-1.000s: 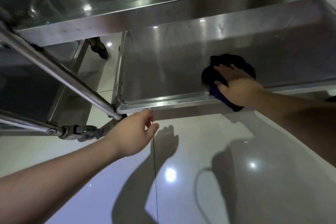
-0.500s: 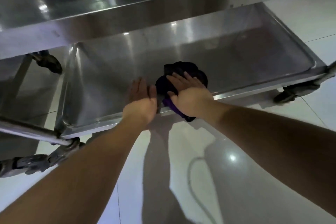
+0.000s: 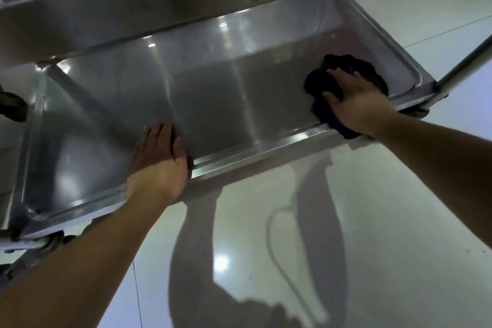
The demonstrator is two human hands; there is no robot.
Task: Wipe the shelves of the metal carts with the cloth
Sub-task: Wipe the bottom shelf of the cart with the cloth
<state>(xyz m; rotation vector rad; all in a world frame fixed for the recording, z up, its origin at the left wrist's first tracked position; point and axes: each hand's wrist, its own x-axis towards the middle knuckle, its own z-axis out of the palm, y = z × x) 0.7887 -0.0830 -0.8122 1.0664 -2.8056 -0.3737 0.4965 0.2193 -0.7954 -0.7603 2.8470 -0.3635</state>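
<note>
Fingers [image 3: 343, 76] flat atop cloth [image 3: 364, 68]

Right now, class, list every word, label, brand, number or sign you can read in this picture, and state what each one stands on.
None: no readable text shows on the lower shelf, the upper shelf, the cloth or the floor.

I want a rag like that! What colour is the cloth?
Dark purple, nearly black in the shade; the cloth shows best in the head view, under the right hand.
</note>
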